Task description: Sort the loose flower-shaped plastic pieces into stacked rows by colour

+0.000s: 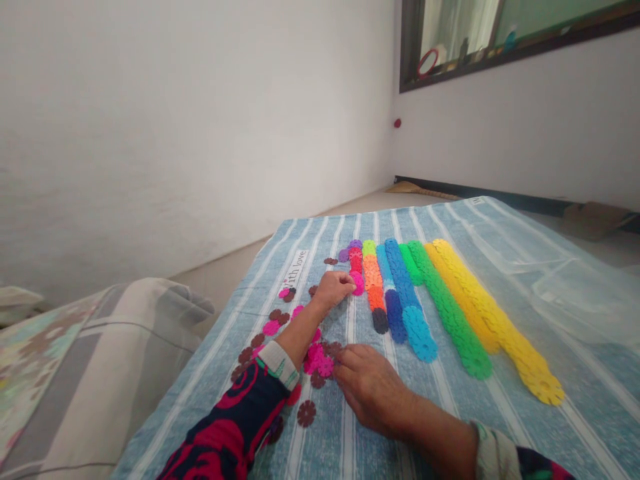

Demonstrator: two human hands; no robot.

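- Near the middle of the frame, the left hand has its fingertips drawn narrow, pinching the left edge of a bright pink, notched plastic disc at the near end of a short red row of overlapping discs.
- Lower and right of it, the right hand is curled, fingertips beside loose brown flower-shaped discs; its grip is hidden, so I cannot tell whether it holds one.
- Sorted by colour, right of centre: a long yellow row, a green row, a blue row and an orange row ending in a dark disc. These look largely laid out.
- Left of centre and toward the lower middle, the brown discs and loose pink discs lie mixed and unsorted, so a fair share seems left.
- All rest on a table with blue-and-white striped covering; translucent plastic lies at the frame's right.
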